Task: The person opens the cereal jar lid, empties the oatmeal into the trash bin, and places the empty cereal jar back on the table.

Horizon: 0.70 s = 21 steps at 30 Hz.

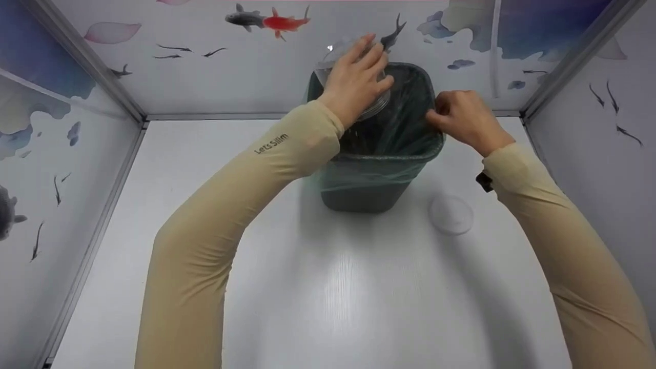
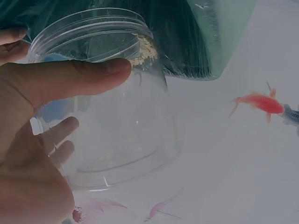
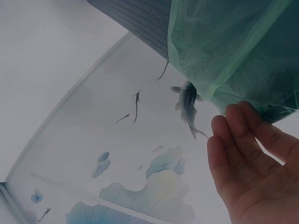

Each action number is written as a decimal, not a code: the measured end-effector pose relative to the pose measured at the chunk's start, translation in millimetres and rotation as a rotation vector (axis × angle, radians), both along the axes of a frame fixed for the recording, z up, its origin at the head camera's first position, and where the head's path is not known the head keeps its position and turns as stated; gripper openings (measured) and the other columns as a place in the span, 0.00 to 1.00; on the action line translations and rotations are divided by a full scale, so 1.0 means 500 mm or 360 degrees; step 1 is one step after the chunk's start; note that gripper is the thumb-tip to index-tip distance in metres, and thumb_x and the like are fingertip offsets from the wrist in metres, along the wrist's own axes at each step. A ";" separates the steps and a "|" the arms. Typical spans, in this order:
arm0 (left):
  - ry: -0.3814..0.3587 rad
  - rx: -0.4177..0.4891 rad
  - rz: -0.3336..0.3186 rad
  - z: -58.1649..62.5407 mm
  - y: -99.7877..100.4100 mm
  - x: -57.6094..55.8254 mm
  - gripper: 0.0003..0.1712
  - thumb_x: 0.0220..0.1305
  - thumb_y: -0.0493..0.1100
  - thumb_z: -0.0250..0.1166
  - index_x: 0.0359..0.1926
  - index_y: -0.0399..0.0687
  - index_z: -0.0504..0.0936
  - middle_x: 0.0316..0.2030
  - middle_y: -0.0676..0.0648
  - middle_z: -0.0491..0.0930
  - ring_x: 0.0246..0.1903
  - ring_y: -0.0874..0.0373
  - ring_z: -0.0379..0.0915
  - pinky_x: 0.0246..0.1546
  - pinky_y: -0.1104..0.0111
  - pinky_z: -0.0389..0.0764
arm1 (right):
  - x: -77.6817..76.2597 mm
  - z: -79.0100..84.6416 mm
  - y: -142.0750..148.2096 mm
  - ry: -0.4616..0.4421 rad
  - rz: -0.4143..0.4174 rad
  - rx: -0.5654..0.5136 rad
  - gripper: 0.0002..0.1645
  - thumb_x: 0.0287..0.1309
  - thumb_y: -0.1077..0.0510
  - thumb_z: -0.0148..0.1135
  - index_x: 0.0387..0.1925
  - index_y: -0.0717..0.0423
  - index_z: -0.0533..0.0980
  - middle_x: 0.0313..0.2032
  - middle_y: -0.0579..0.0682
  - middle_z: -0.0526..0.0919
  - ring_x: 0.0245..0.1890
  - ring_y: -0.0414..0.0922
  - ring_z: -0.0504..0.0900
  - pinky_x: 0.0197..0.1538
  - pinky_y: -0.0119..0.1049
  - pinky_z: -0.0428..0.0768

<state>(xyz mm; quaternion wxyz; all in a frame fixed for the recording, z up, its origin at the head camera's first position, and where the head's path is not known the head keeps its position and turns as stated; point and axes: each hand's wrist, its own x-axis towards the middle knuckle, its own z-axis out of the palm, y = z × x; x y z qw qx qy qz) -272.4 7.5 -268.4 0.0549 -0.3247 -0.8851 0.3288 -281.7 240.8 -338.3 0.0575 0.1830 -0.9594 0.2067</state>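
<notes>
My left hand (image 1: 356,82) grips a clear plastic jar (image 2: 131,126) over the bin, its threaded mouth tipped down toward the opening. Pale flakes (image 2: 145,50) cling inside near the jar's neck. The dark trash bin (image 1: 359,200) stands upright, lined with a thin green bag (image 1: 371,171) folded over its rim. At the bin's right rim, my right hand (image 1: 466,118) holds on, with the thumb on the inner side and curled fingers outside. In the right wrist view, its fingertips (image 3: 232,112) meet the green bag.
A clear round lid (image 1: 451,215) lies on the white table (image 1: 328,292), right of the bin. White panels printed with fish and lotus (image 1: 205,77) enclose the back and both sides. The bin stands close to the back panel.
</notes>
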 end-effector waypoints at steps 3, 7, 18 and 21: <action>0.0035 -0.0137 -0.0036 -0.005 0.005 0.007 0.39 0.69 0.36 0.58 0.75 0.57 0.52 0.74 0.41 0.46 0.73 0.46 0.35 0.69 0.52 0.28 | 0.000 0.000 -0.001 0.0008 0.0001 0.0006 0.15 0.60 0.56 0.54 0.23 0.63 0.74 0.21 0.56 0.76 0.21 0.50 0.71 0.25 0.41 0.67; 0.0090 -0.0303 -0.0069 -0.005 0.014 0.013 0.46 0.64 0.36 0.65 0.76 0.56 0.50 0.74 0.39 0.44 0.73 0.45 0.33 0.68 0.51 0.26 | 0.000 0.002 -0.001 0.0002 -0.0001 0.0006 0.15 0.60 0.56 0.54 0.23 0.63 0.75 0.21 0.56 0.76 0.21 0.50 0.71 0.25 0.41 0.68; -0.0063 -0.0291 -0.0104 -0.006 0.018 0.011 0.42 0.66 0.39 0.63 0.75 0.58 0.52 0.74 0.41 0.45 0.73 0.45 0.32 0.67 0.50 0.23 | 0.001 0.002 0.002 -0.0020 -0.0014 0.0011 0.16 0.60 0.55 0.53 0.24 0.63 0.75 0.21 0.56 0.75 0.21 0.50 0.70 0.25 0.41 0.67; 0.0019 -0.0316 -0.0110 -0.006 0.011 0.010 0.44 0.65 0.40 0.64 0.75 0.58 0.52 0.74 0.40 0.45 0.73 0.45 0.33 0.68 0.51 0.24 | 0.001 0.002 0.002 -0.0026 -0.0020 0.0015 0.16 0.60 0.55 0.52 0.25 0.64 0.75 0.22 0.56 0.75 0.21 0.51 0.71 0.25 0.41 0.67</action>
